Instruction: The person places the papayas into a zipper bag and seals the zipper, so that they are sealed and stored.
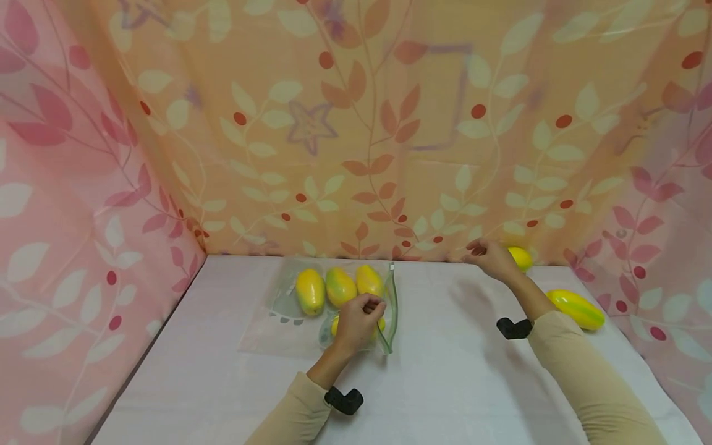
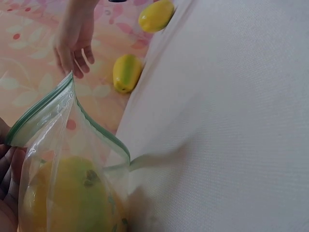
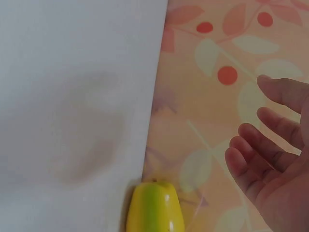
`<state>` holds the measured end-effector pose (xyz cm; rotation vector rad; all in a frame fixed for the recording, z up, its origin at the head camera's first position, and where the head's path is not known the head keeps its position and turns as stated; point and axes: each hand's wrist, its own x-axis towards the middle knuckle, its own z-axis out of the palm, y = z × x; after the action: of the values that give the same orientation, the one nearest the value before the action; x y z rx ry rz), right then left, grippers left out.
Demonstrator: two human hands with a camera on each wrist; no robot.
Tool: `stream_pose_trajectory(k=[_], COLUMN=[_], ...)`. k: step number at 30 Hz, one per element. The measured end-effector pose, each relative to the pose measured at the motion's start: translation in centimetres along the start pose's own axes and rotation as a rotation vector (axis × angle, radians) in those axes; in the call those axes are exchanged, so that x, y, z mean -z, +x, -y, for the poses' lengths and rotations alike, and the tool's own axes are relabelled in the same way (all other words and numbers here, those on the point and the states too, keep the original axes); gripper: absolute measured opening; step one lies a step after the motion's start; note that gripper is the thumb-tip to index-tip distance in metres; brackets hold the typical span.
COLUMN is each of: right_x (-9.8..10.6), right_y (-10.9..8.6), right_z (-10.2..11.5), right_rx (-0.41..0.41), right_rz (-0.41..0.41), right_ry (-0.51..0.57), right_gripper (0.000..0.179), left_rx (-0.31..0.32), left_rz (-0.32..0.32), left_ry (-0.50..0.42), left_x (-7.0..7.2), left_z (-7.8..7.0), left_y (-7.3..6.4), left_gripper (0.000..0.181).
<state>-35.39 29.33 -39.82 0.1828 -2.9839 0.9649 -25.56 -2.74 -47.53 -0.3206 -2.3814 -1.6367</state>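
A clear zip bag (image 1: 258, 337) with a green closure lies on the table, holding several yellow-green papaya-like fruits (image 1: 309, 292). My left hand (image 1: 358, 321) pinches the upper edge of the bag near its mouth. In the left wrist view, the green-edged mouth (image 2: 41, 108) gapes open. My right hand (image 1: 495, 259) is raised near the table's back edge, empty, its fingers (image 3: 253, 145) loosely bent and apart. Just right of it, a loose yellow fruit with a green stripe (image 1: 521, 258) stands by the back wall, partly hidden behind the hand in the head view.
Another loose yellow-green fruit (image 1: 575, 309) lies near the table's right edge, beside my right forearm. Flowered cloth (image 1: 367, 123) hangs behind the white table (image 1: 434, 383) and along both sides. Each wrist carries a small black camera (image 1: 345, 401).
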Motion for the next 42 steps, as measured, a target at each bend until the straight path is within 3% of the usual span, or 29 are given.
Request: stream_pose_trajectory(k=[7, 14, 19, 23, 30, 38, 42], right_x=[1.5, 2.1, 2.3, 2.2, 1.7, 1.9, 2.3], right_y=[0.2, 0.3, 0.4, 0.5, 0.4, 0.7, 0.8], right_z=[-1.7, -4.2, -5.4, -6.4, -7.7, -8.7, -9.3], right_rx=[0.004, -0.075, -0.091, -0.095, -0.121, -0.174, -0.206], right_rz=[-0.046, -0.021, 0.014, -0.003, 0.021, 0.055, 0.107], right_ry=[-0.065, -0.136, -0.252, -0.339, -0.322, -0.31, -0.264], right_gripper=[0.044, 0.05, 0.055, 0.059, 0.06, 0.072, 0.077], left_rx=[0.001, 0.003, 0.004, 0.014, 0.014, 0.008, 0.007], left_rz=[-0.002, -0.001, -0.007, -0.005, 0.007, 0.002, 0.005], left_ry=[-0.005, -0.006, -0.004, -0.003, -0.008, 0.0, -0.004], left_x=[0.1, 0.1, 0.1, 0.1, 0.2, 0.3, 0.4], left_z=[-0.1, -0.1, -0.1, -0.2, -0.1, -0.1, -0.1], left_y=[-0.1, -0.2, -0.2, -0.1, -0.2, -0.3, -0.3], left_gripper=[0.01, 0.01, 0.009, 0.009, 0.012, 0.012, 0.011])
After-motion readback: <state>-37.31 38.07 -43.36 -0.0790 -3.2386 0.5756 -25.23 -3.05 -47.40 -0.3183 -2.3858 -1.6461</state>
